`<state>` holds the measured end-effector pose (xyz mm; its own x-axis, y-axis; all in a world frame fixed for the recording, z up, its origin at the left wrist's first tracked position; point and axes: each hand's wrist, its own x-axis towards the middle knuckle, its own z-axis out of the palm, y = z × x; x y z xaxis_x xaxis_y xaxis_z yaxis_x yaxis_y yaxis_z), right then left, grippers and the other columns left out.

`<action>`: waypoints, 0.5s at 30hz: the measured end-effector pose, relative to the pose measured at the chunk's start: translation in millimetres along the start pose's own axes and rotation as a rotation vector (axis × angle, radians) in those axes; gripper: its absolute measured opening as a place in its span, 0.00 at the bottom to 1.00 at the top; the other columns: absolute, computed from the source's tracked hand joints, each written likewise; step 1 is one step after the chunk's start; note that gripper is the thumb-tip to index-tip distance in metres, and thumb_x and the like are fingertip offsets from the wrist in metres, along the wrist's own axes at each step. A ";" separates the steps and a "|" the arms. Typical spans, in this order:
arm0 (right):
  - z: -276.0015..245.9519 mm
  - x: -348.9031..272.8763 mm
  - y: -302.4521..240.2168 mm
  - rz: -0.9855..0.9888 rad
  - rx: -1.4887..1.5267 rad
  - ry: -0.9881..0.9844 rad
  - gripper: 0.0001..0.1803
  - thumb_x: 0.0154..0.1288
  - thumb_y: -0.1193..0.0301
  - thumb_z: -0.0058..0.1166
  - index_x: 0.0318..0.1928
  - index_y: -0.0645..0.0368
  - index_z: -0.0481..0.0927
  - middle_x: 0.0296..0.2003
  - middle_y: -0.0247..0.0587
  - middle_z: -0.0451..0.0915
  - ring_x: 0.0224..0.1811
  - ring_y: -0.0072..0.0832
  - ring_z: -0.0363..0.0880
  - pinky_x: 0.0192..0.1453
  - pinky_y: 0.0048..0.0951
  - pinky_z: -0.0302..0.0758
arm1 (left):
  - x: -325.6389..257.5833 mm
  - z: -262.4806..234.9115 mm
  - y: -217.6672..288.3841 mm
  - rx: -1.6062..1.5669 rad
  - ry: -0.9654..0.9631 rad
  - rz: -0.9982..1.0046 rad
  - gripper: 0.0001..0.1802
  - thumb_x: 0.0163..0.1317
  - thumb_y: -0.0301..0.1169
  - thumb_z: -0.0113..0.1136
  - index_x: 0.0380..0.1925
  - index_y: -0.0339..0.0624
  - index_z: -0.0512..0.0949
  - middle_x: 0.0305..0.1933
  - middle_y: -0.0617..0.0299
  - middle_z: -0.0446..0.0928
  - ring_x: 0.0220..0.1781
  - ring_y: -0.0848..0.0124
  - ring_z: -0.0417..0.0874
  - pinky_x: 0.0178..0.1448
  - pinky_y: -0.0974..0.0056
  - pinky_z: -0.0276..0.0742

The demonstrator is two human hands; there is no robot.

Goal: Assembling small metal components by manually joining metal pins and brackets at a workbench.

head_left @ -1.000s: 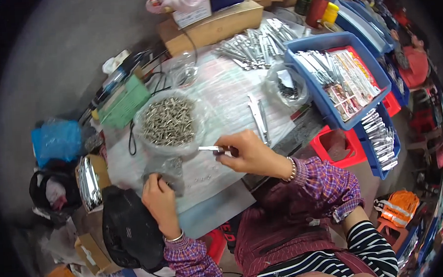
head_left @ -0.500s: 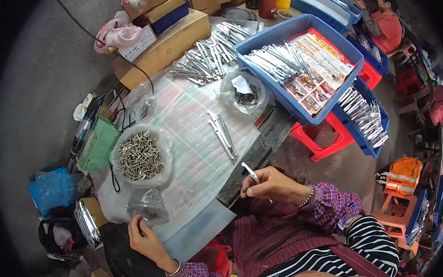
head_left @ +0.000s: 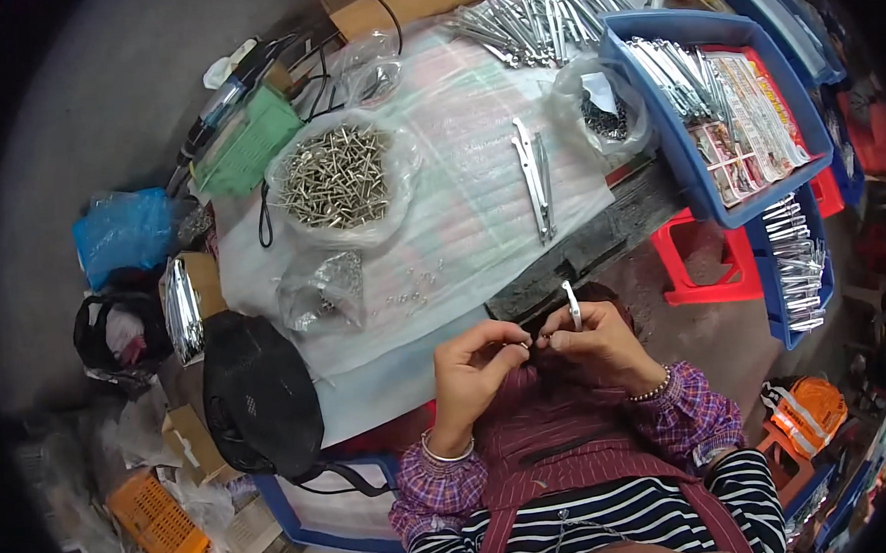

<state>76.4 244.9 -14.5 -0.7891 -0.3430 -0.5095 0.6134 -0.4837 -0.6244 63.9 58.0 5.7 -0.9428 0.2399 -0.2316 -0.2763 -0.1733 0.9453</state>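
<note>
1. Fingers of the left hand press together at the tips; whether they hold a tiny part, I cannot tell.
2. Just right of them, the right hand pinches a slim silver piece, one end jutting up past its fingers.
3. Well left of both hands: blue plastic bag, orange crate.
4. Nearer left: black bag beside the sheet-covered worktop.
5. Beyond the fingers, leftward: bagful of metal pins.
6. Straight beyond: loose metal bars.
7. Rightward: red stool, blue tray, orange bag.
</note>
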 end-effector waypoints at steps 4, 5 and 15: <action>2.7 1.3 2.6 0.010 -0.028 0.016 0.10 0.55 0.78 0.60 0.38 0.65 0.78 0.32 0.37 0.79 0.28 0.17 0.74 0.30 0.16 0.70 | -3.2 3.3 -1.6 0.014 0.015 -0.028 0.07 0.52 0.14 0.59 0.33 0.29 0.78 0.32 0.58 0.79 0.34 0.73 0.80 0.41 0.72 0.76; 1.7 0.7 3.3 0.013 -0.026 0.019 0.10 0.55 0.78 0.60 0.38 0.65 0.78 0.32 0.37 0.79 0.28 0.17 0.74 0.30 0.16 0.70 | -3.6 4.0 -1.3 0.018 0.019 -0.048 0.08 0.52 0.14 0.59 0.33 0.29 0.78 0.33 0.58 0.79 0.35 0.74 0.79 0.41 0.72 0.75; 7.6 -1.7 -3.1 0.001 -0.142 0.067 0.11 0.51 0.80 0.61 0.37 0.66 0.77 0.29 0.36 0.80 0.31 0.20 0.78 0.38 0.18 0.74 | 1.3 -1.1 -13.3 0.250 -0.055 0.103 0.09 0.45 0.13 0.63 0.30 0.31 0.79 0.34 0.60 0.76 0.35 0.75 0.77 0.38 0.74 0.71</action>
<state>75.6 240.8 -7.3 -0.7873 -0.2863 -0.5460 0.6165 -0.3628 -0.6988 66.1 59.6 -7.4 -0.9500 0.2860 -0.1251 -0.1184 0.0404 0.9921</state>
